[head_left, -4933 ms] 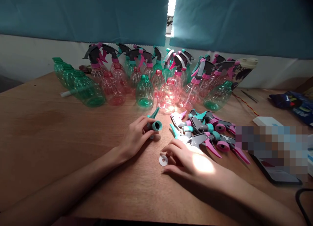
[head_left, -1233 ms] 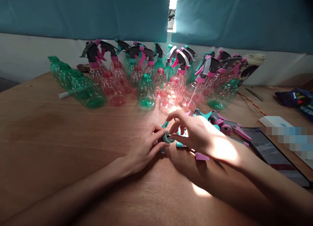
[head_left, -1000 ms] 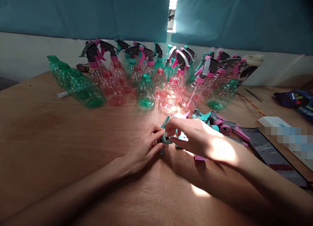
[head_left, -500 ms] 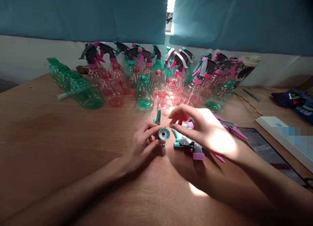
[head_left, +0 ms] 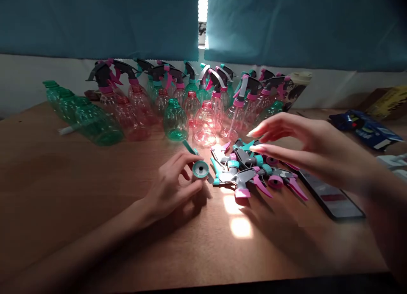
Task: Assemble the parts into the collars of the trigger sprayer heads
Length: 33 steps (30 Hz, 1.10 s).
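sprayer (head_left: 200, 170): in left hand (head_left: 173, 179), round end toward viewer, long axis slanting upper-left to lower-right
left grip: thumb and fingers pinched round sprayer
right hand (head_left: 302, 145): fingers parted, nothing between; sprayer well leftward
loose heads (head_left: 243, 178): between

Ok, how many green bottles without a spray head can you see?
5: a leftmost bottle, a second bottle and a third bottle overlapping in a row, a middle bottle at the front, and a right-hand bottle partly behind the right hand. More may be hidden.
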### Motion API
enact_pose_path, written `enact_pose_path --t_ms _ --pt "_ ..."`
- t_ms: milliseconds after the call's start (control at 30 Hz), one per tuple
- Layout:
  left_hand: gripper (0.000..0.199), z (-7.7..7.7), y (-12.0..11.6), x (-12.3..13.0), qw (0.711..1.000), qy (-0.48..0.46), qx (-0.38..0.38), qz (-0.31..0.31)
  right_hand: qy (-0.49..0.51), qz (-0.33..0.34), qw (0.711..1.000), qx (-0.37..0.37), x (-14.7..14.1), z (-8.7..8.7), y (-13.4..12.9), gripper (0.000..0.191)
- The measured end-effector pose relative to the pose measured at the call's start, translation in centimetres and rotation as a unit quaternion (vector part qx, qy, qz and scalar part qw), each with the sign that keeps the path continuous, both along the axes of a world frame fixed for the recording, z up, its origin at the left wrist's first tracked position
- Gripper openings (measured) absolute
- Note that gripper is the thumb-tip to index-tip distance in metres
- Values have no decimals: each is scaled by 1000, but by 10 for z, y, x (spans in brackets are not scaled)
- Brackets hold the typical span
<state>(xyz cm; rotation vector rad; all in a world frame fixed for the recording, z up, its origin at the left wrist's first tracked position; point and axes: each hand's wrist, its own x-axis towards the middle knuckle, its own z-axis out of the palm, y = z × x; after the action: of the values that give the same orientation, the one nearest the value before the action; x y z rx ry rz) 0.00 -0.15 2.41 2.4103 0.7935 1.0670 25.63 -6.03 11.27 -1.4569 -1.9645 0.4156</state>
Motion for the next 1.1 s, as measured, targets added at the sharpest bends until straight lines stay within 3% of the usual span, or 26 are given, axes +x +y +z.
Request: enact_pose_path --t_ms 133,267,433,500,733,900,1000,1100 --pt "38 7 -2 16 999 20 -28 1 15 -93 995 -26 34 -15 -25 34" --pt "27 14 1 46 999 28 -19 -9 -31 -156 985 -63 56 -43 -46 35" --pt "25 7 16 88 1000 -24 10 7 -80 -139 985 -58 65 -72 -61 29" --pt "26 0 20 97 1000 -1 -9 10 -116 -115 986 -38 68 -80 -64 26" --pt "28 -12 18 87 997 71 -15 29 -148 -85 985 9 90 -95 -43 39" --pt "27 -9 15 81 993 93 15 64 -159 -96 982 -13 90 -101 -4 78" --pt "26 -9 8 80 993 91 48 59 -167 -77 982 -32 81 -105 5 74" --pt "24 -9 1 79 993 97 56 33 -169 -51 983 -43 71 -102 -3 66"
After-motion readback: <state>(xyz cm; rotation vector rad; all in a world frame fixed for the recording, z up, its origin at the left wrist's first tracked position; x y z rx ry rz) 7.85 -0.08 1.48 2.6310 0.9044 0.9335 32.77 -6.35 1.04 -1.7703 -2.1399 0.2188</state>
